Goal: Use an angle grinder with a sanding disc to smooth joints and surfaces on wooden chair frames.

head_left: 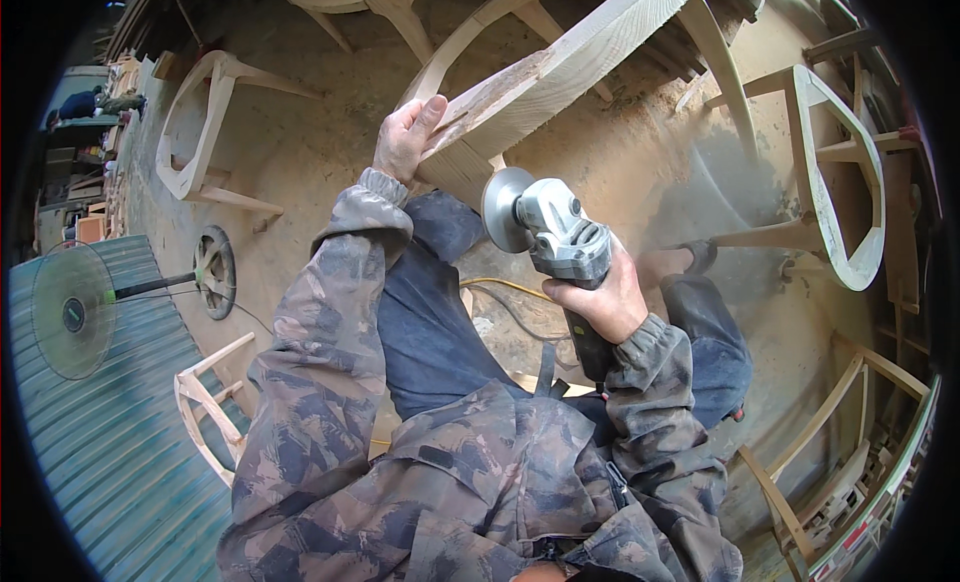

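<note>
My right hand (607, 297) is wrapped around the body of an angle grinder (568, 227), a silver-headed tool with a dark grip. Its round grey disc (506, 210) faces left, just below the near end of a pale wooden frame piece (560, 87); whether they touch I cannot tell. My left hand (408, 140) grips that frame by its near left corner, thumb over the top edge and fingers mostly hidden. The thick piece slants up to the right, its sawn grain showing, with curved members behind it.
Similar pale wooden frames stand at the left (205, 127) and right (800, 172). A pedestal fan (75, 312) is by a green corrugated sheet (130, 422). A yellow cord (505, 282) lies between my legs on the dusty floor (300, 152).
</note>
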Demonstrator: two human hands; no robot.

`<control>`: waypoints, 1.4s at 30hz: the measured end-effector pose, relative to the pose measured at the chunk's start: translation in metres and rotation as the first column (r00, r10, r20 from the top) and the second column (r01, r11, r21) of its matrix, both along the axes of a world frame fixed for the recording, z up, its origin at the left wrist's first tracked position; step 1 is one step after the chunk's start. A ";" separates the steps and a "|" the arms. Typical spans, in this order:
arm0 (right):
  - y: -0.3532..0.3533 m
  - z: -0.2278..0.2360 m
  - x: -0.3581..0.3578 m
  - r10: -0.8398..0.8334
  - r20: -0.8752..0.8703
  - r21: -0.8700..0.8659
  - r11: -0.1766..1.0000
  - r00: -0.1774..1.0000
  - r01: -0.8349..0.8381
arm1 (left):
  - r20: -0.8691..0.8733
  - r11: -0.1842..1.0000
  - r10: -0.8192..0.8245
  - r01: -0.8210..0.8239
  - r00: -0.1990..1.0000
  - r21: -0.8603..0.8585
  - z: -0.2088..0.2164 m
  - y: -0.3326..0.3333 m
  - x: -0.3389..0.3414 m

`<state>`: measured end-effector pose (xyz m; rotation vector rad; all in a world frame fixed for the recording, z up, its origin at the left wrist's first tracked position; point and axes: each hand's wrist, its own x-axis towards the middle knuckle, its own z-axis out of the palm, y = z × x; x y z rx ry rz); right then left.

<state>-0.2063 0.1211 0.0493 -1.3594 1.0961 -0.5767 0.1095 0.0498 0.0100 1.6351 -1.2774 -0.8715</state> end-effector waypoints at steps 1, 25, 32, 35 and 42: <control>0.001 -0.004 0.000 -0.006 0.008 0.001 1.000 1.000 0.006 | 0.008 1.000 -0.006 0.006 1.000 0.001 0.000 0.001 0.001; 0.003 -0.011 -0.001 -0.001 0.032 -0.031 1.000 0.999 0.002 | 0.021 0.999 -0.018 0.018 1.000 -0.032 0.002 0.010 0.004; -0.005 -0.009 0.000 -0.009 0.099 -0.008 1.000 0.995 0.010 | -0.031 0.999 -0.033 0.033 0.999 0.006 0.009 0.008 0.002; -0.002 -0.012 -0.003 0.008 0.049 -0.004 1.000 0.999 -0.008 | -0.035 0.999 -0.033 0.032 0.999 -0.007 0.002 0.010 0.007; -0.001 -0.016 0.001 -0.021 0.164 0.028 0.999 0.986 0.017 | -0.049 0.999 -0.048 0.047 0.998 -0.010 0.010 0.012 0.002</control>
